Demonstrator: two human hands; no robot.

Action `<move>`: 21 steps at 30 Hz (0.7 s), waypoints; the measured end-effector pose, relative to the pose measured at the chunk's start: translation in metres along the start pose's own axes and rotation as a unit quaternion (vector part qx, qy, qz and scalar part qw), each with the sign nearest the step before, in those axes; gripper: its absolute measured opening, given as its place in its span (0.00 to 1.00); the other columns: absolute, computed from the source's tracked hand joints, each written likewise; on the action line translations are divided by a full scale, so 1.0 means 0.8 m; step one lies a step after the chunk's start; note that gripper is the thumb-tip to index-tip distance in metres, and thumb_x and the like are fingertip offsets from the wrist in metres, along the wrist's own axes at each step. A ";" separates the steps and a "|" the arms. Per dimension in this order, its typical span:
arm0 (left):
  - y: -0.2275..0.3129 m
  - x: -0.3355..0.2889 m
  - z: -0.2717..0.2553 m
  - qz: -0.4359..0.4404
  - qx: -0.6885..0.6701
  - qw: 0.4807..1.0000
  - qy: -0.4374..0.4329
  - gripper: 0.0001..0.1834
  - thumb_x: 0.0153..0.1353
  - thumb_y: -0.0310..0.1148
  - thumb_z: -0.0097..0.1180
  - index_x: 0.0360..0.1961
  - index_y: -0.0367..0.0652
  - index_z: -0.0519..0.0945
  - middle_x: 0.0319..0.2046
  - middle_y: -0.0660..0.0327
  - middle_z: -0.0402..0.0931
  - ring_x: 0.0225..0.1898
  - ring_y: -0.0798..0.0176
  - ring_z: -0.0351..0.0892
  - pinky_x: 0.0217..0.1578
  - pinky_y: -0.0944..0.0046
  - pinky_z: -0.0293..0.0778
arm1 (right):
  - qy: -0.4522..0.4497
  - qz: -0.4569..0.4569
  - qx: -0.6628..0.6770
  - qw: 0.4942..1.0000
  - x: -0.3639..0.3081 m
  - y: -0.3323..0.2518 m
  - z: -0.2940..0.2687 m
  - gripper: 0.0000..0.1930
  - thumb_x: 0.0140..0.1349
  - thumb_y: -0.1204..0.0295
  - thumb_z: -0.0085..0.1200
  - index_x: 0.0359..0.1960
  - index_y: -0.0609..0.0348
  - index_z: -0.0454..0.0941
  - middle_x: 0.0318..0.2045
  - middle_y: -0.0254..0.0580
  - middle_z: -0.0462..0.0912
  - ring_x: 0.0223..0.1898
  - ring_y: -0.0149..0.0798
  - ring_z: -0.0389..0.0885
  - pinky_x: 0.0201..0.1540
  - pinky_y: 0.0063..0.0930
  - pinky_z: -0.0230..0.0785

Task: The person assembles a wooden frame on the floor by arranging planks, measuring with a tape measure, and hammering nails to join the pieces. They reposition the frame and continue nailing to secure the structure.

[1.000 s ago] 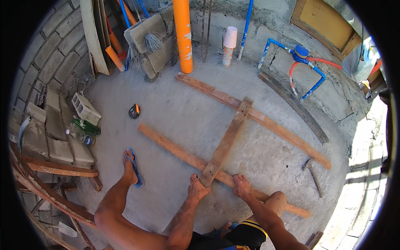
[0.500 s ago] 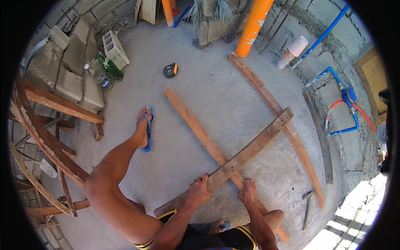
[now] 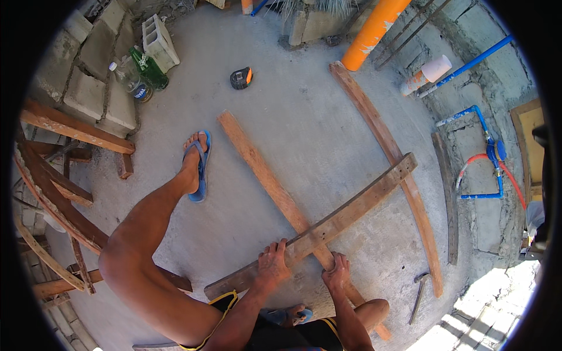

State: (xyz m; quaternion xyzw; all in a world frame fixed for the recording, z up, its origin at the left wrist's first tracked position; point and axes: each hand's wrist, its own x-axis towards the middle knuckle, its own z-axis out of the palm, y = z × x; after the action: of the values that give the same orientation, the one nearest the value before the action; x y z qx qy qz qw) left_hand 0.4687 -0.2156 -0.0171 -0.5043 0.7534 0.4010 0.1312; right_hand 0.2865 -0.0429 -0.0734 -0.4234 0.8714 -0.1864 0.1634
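Two wooden boards lie crossed in front of me. The greyish-brown plank (image 3: 357, 202) with small dark holes lies on top, running from lower left to upper right. Beneath it the reddish board (image 3: 263, 181) slants from upper left to lower right. My left hand (image 3: 274, 264) is closed over the edge of the plank, left of the crossing. My right hand (image 3: 337, 272) grips the reddish board just below the crossing. The plank's far end rests over a third long board (image 3: 374, 126) on the right.
A hammer (image 3: 418, 298) lies at the right, and a tape measure (image 3: 240, 78) on the concrete floor ahead. Bottles (image 3: 151, 70) and a hollow block (image 3: 159, 44) stand at the far left. A wooden frame (image 3: 70, 193) is left, an orange pipe (image 3: 374, 35) far right, blue piping (image 3: 483, 196) right.
My view has shifted slightly, so the tape measure and bottles appear higher. Both hands keep their holds; the two crossed boards hardly shift against each other.
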 end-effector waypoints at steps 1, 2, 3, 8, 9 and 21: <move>0.000 0.004 0.000 0.023 -0.016 1.000 0.007 0.51 0.42 0.33 0.73 0.70 0.49 0.63 0.56 0.48 0.72 0.58 0.42 0.75 0.57 0.43 0.74 | -0.012 0.012 0.005 1.000 0.000 0.000 0.000 0.30 0.38 0.79 0.59 0.51 0.54 0.78 0.48 0.46 0.80 0.50 0.57 0.77 0.53 0.46 0.73; 0.001 0.008 0.000 0.034 -0.025 0.999 -0.009 0.51 0.41 0.33 0.73 0.70 0.49 0.63 0.57 0.48 0.72 0.58 0.42 0.74 0.58 0.43 0.73 | -0.017 0.007 0.011 1.000 0.000 0.001 0.000 0.30 0.39 0.80 0.58 0.51 0.55 0.78 0.49 0.47 0.80 0.50 0.56 0.77 0.53 0.46 0.73; 0.002 0.012 -0.001 0.058 -0.039 0.998 -0.010 0.52 0.41 0.33 0.74 0.70 0.48 0.63 0.57 0.48 0.72 0.59 0.41 0.74 0.59 0.43 0.73 | -0.008 0.006 0.020 1.000 0.002 0.002 0.000 0.30 0.39 0.80 0.57 0.52 0.55 0.78 0.49 0.47 0.80 0.50 0.56 0.77 0.54 0.45 0.72; 0.010 0.032 -0.011 0.041 -0.042 0.996 -0.074 0.55 0.41 0.34 0.76 0.72 0.49 0.61 0.62 0.48 0.70 0.63 0.42 0.72 0.62 0.44 0.71 | -0.012 -0.003 0.019 1.000 0.006 0.001 -0.002 0.35 0.38 0.81 0.60 0.56 0.52 0.76 0.52 0.46 0.79 0.53 0.56 0.76 0.58 0.45 0.70; 0.012 0.034 -0.012 0.037 -0.037 0.995 -0.083 0.56 0.41 0.35 0.76 0.73 0.49 0.60 0.63 0.48 0.70 0.64 0.43 0.72 0.62 0.45 0.71 | -0.020 0.000 0.015 1.000 0.005 -0.001 -0.004 0.36 0.37 0.81 0.62 0.57 0.52 0.76 0.53 0.45 0.78 0.53 0.55 0.76 0.58 0.45 0.70; 0.005 0.017 -0.007 0.015 -0.041 0.998 -0.055 0.56 0.41 0.34 0.76 0.73 0.54 0.59 0.60 0.51 0.72 0.62 0.42 0.73 0.61 0.44 0.72 | -0.096 0.079 0.003 0.992 -0.035 0.044 -0.029 0.32 0.39 0.82 0.63 0.53 0.56 0.79 0.49 0.51 0.78 0.54 0.59 0.74 0.58 0.46 0.70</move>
State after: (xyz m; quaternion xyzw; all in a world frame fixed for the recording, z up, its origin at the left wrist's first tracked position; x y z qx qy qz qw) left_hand 0.4599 -0.2280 -0.0196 -0.4751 0.7355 0.4606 0.1457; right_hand 0.2687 0.0036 -0.0662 -0.3686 0.8818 -0.1338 0.2619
